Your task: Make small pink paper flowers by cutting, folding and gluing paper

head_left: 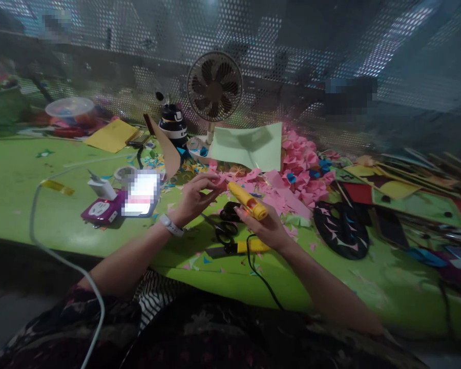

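Observation:
My left hand (198,197), with a white band at the wrist, pinches a small pink paper piece (222,183) between its fingertips. In my right hand (267,225) is a yellow glue gun (248,200), its tip pointing up and left close to the pink piece. A black cord (264,283) runs down from the right hand's side over the table edge. Below the hands lie black scissors (225,231) and a yellow-handled cutter (253,246). Behind them spreads a heap of pink paper pieces (301,164).
A lit phone (141,193) and purple power socket (102,209) lie left. A fan (215,88), dark bottle (173,128) and pale green sheet (249,146) stand behind. A black round piece (341,230) and stacked coloured sheets (418,205) are right.

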Action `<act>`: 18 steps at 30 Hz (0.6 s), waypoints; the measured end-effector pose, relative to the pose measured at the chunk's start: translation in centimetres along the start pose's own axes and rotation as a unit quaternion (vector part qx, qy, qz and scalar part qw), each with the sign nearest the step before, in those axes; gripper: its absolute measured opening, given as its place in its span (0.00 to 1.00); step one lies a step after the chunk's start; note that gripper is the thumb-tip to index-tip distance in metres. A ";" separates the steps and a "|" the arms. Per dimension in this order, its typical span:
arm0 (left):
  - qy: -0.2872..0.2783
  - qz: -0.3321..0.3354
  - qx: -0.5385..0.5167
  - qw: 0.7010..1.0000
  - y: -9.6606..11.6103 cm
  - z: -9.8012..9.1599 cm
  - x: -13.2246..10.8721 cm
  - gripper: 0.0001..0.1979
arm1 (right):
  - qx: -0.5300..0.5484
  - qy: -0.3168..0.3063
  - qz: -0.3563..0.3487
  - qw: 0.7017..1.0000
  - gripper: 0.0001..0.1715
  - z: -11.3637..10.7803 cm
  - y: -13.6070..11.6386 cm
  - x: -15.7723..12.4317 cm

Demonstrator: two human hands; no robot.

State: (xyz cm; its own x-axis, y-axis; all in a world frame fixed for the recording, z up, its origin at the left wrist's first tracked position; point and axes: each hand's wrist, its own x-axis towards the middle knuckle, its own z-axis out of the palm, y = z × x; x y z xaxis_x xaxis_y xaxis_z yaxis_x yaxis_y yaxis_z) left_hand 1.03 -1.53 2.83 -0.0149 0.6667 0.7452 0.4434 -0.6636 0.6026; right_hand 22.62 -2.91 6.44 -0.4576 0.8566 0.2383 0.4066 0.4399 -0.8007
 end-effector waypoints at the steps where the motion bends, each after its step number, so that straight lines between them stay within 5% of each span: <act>1: 0.001 -0.002 0.000 1.000 0.1 0.0 0.0 0.08 | 0.001 0.000 -0.002 1.000 0.14 0.0 0.0 0.0; 18: 0.014 0.019 0.012 1.000 0.2 0.1 0.0 0.08 | -0.026 0.005 -0.024 0.999 0.14 0.2 0.4 -0.3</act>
State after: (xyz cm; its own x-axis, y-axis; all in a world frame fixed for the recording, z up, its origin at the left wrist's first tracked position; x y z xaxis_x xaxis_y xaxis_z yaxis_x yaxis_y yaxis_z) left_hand 1.19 -1.70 2.92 -0.0232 0.6316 0.7749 0.4648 -0.6795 0.5677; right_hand 22.81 -3.02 5.91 -0.4693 0.8368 0.2819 0.4255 0.4941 -0.7582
